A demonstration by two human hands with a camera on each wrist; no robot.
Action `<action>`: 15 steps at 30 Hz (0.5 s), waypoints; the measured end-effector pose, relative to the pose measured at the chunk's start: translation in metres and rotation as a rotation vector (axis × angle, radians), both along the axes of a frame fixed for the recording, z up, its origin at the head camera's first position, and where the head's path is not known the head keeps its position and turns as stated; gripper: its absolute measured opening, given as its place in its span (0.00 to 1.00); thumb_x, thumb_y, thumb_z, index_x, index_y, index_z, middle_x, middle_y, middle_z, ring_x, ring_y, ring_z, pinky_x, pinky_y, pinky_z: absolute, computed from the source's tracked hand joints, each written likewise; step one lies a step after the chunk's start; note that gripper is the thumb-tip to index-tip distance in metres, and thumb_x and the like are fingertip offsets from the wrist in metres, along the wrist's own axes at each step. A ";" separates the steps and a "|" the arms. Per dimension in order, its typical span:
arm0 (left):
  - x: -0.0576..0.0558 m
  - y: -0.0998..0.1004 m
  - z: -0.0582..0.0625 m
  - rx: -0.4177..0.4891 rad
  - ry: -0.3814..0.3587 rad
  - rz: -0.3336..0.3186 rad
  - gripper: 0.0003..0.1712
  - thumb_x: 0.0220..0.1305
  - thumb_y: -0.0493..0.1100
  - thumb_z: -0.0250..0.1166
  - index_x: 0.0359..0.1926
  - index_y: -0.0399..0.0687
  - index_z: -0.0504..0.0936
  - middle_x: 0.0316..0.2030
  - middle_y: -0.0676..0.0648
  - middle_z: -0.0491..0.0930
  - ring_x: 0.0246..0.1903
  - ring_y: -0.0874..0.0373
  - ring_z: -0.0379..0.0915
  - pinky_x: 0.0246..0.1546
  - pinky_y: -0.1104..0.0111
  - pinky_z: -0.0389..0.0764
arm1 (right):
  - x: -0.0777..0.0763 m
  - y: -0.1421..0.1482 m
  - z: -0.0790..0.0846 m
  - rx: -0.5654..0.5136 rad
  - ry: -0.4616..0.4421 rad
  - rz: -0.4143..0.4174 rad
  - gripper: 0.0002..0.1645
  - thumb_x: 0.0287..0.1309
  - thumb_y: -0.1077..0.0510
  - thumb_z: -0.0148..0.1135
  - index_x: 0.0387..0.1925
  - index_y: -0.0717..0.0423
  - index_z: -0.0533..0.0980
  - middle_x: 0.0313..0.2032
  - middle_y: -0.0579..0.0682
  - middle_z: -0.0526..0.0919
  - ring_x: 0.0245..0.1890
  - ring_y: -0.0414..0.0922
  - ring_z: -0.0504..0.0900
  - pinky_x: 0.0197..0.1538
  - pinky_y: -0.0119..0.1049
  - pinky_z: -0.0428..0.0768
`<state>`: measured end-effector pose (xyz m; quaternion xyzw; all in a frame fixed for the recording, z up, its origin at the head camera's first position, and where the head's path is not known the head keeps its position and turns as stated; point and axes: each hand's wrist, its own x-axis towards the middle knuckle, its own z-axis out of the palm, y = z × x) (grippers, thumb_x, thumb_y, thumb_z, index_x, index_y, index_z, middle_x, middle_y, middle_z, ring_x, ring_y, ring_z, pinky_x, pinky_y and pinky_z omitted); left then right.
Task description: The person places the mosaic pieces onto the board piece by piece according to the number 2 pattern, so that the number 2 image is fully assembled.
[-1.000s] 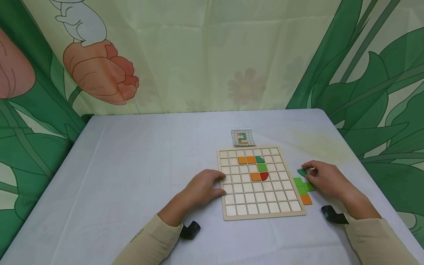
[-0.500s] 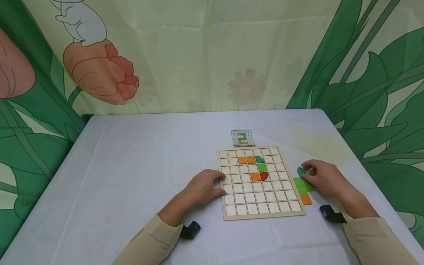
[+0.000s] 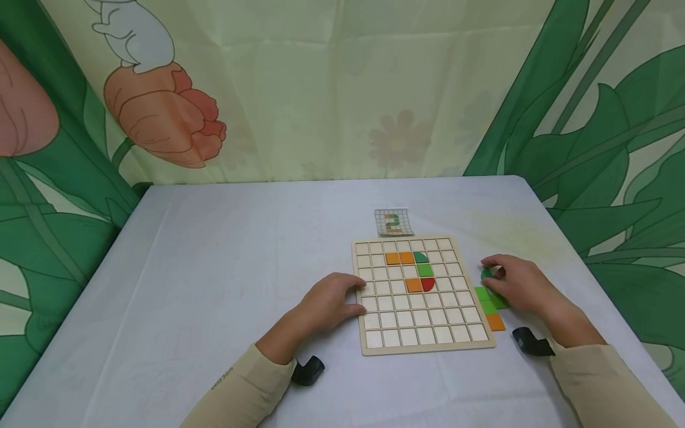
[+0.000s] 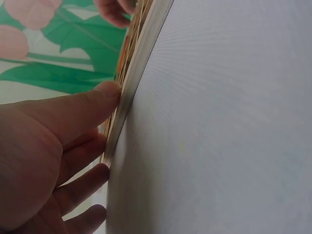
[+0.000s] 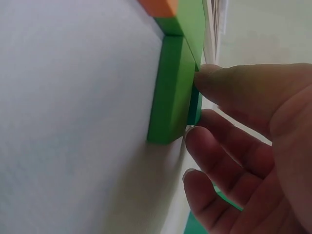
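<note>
A wooden grid board (image 3: 428, 351) lies on the table, with orange (image 3: 399, 258), light green (image 3: 425, 270), dark green and red tiles in its upper cells. My left hand (image 3: 329, 303) rests at the board's left edge, thumb and fingers spread. In the left wrist view the thumb tip (image 4: 109, 90) touches the wooden rim. Right of the board, my right hand (image 3: 519, 285) pinches a dark green tile with a rounded side (image 3: 486, 274) between thumb and fingers. The right wrist view shows this tile (image 5: 194, 107) mostly hidden behind a thick light green tile (image 5: 170, 92).
Light green tiles (image 3: 488, 306) and an orange tile (image 3: 495, 323) lie along the board's right edge. Behind the board is a small grid card (image 3: 393, 222) with a coloured pattern. A printed curtain (image 3: 342, 89) hangs behind the white table (image 3: 241, 249).
My right hand has moved slightly left and away from me, and the dark green tile has turned in its fingers. The left hand stays at the board's edge.
</note>
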<state>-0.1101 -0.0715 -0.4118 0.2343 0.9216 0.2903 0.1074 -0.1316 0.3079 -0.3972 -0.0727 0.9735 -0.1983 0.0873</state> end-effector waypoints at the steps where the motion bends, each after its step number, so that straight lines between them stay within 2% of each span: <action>1: 0.000 0.000 0.000 0.000 0.002 -0.001 0.27 0.61 0.46 0.74 0.59 0.42 0.81 0.56 0.48 0.80 0.61 0.51 0.71 0.62 0.60 0.72 | 0.000 0.000 0.000 0.000 0.004 0.002 0.25 0.63 0.59 0.65 0.56 0.71 0.74 0.42 0.63 0.80 0.39 0.56 0.76 0.43 0.54 0.80; 9: 0.000 0.000 0.001 -0.001 0.006 -0.006 0.27 0.61 0.46 0.74 0.59 0.43 0.81 0.55 0.48 0.81 0.61 0.51 0.72 0.62 0.60 0.72 | 0.000 -0.001 0.004 -0.004 0.010 -0.011 0.26 0.63 0.57 0.65 0.56 0.72 0.74 0.46 0.67 0.79 0.44 0.61 0.76 0.48 0.60 0.79; 15: 0.000 0.000 0.001 -0.002 0.006 -0.003 0.27 0.60 0.46 0.74 0.58 0.43 0.81 0.56 0.48 0.80 0.61 0.51 0.71 0.62 0.60 0.72 | 0.002 -0.011 0.011 -0.072 0.055 0.012 0.26 0.63 0.56 0.65 0.56 0.71 0.74 0.51 0.67 0.78 0.49 0.62 0.76 0.48 0.59 0.79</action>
